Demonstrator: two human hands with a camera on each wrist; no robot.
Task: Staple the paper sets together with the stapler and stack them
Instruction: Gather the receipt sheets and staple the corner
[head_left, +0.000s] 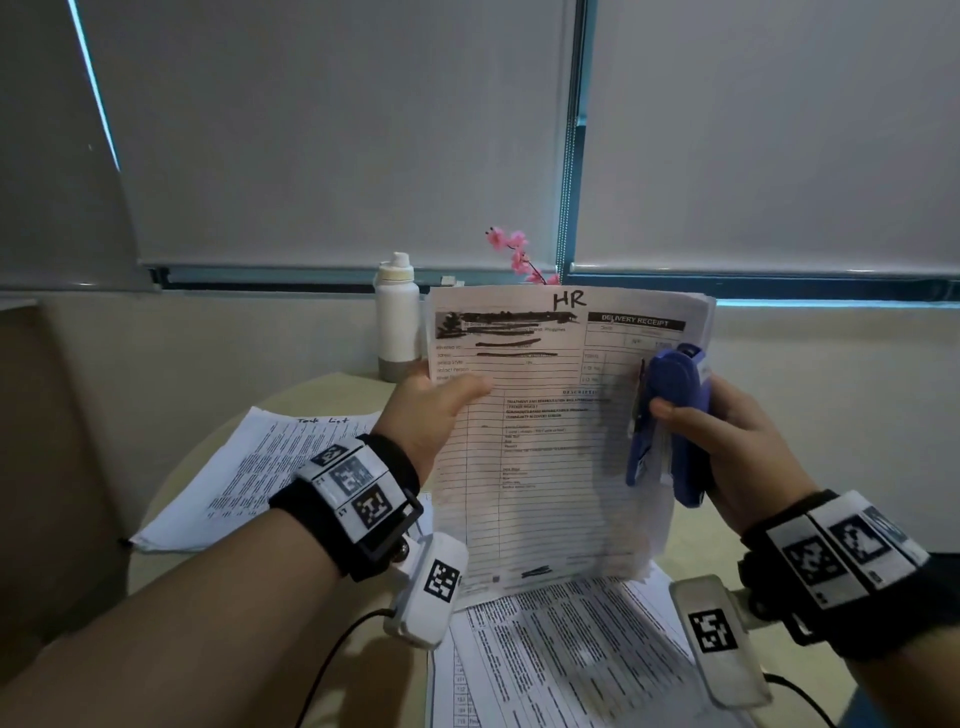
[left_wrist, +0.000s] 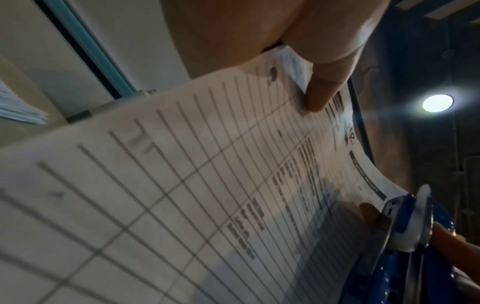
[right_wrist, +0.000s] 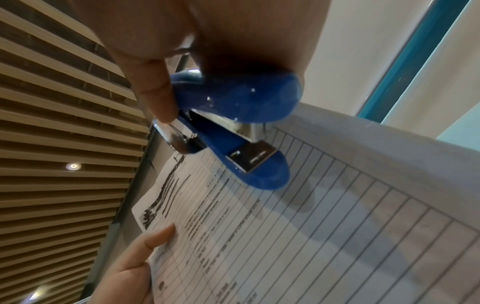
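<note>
A paper set (head_left: 545, 415) headed "HR" and "Delivery Receipt" is held upright above the table. My left hand (head_left: 441, 400) pinches its left edge, thumb on the front; the left wrist view shows the thumb (left_wrist: 322, 92) on the sheet (left_wrist: 182, 185). My right hand (head_left: 727, 441) grips a blue stapler (head_left: 670, 421) in front of the set's right side. In the right wrist view the stapler (right_wrist: 241, 131) has its mouth apart, just over the paper (right_wrist: 311, 226), with no sheet between its jaws.
More printed papers (head_left: 561, 654) lie on the round beige table (head_left: 171, 499) under the held set. Another stack (head_left: 249, 467) headed "Task List" lies at left. A white bottle (head_left: 397, 317) and pink flowers (head_left: 511, 254) stand at the back by the wall.
</note>
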